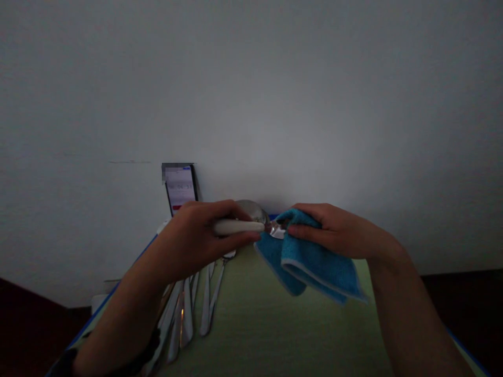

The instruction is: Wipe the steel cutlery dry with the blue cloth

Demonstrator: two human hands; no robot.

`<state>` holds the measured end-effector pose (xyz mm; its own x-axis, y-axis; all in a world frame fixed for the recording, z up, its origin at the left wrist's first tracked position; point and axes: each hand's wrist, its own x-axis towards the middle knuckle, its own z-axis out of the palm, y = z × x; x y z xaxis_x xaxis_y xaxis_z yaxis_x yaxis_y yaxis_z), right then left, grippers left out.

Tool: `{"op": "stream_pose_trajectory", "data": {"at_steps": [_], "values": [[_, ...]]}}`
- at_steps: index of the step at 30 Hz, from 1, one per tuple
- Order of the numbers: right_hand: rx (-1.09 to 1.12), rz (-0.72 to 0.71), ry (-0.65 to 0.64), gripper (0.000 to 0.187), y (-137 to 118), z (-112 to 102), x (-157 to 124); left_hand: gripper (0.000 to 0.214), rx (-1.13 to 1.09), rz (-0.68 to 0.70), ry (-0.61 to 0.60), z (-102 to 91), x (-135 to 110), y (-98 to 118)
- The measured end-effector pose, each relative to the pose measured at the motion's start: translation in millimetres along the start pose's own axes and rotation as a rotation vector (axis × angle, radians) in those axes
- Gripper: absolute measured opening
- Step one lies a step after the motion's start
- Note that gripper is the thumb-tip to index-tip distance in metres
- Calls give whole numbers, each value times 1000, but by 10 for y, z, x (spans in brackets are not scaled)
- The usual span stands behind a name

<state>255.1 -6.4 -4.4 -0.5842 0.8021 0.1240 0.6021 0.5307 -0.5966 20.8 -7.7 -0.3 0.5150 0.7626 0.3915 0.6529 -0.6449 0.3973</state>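
Two hands work on one utensil, held level in the air above the desk (pixel 275 335). The left hand (pixel 204 235) is closed around its white handle (pixel 240 226), which points across toward the other hand. The right hand (pixel 326 230) pinches a blue cloth (pixel 314 267), thumb on the near side, and the folded cloth hangs below that hand in loose layers. Between the two hands a short stretch of shiny metal neck (pixel 278 231) shows, just beyond the left fingertips; past it, the utensil runs into the cloth, so its far end is hidden.

As for how far along things are, the wiping looks under way, with the cloth around the metal part and neither hand letting go. How much of the metal has been covered cannot be told. Below the left hand and partly behind its wrist lies a group of metal cutlery (pixel 187 314), with two more pieces (pixel 206 309) just to the right of it; nothing shows whether these are finished or waiting. Just behind the left fingertips is a rounded metal piece (pixel 255 210), mostly hidden, its kind unclear. Beyond the left hand's knuckles a phone (pixel 181 189) stands propped against the wall (pixel 283 115).
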Motion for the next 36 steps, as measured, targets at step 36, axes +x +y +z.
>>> {"op": "stream_pose_trajectory", "data": {"at_steps": [36], "values": [[-92,22,122,31,-4,38,48,25,-46,30,-201,-26,18,69]]}}
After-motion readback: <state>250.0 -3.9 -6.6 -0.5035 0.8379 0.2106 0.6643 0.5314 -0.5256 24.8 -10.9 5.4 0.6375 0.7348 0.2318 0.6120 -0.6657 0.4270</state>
